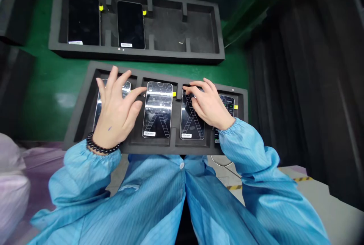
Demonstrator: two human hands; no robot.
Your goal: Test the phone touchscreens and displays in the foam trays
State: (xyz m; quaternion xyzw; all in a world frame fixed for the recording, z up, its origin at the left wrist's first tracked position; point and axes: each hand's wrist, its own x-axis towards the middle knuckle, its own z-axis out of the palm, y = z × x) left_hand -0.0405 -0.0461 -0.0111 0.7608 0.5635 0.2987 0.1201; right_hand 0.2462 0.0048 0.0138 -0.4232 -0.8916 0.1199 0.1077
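Several phones lie face up in the compartments of a black foam tray (173, 147) in front of me. My left hand (118, 110) is spread over the leftmost phone (97, 113), partly hiding it; one fingertip reaches the upper left edge of the second phone (157, 110). That phone shows a ladder-like line pattern and a white label. Over the third phone (192, 123), with similar crossing lines, my right hand (210, 102) has its fingers stretched to the top left corner. My right hand and sleeve partly cover the rightmost phone (229, 104), whose screen shows a grid of boxes.
Behind stands another black foam tray (136, 54) with two dark-screened phones (84, 21) (131, 25) in its left compartments. Both trays rest on a green tabletop (57, 97). Dark stacked material (287, 85) rises at the right, and pale purple fabric (14, 184) is at the lower left.
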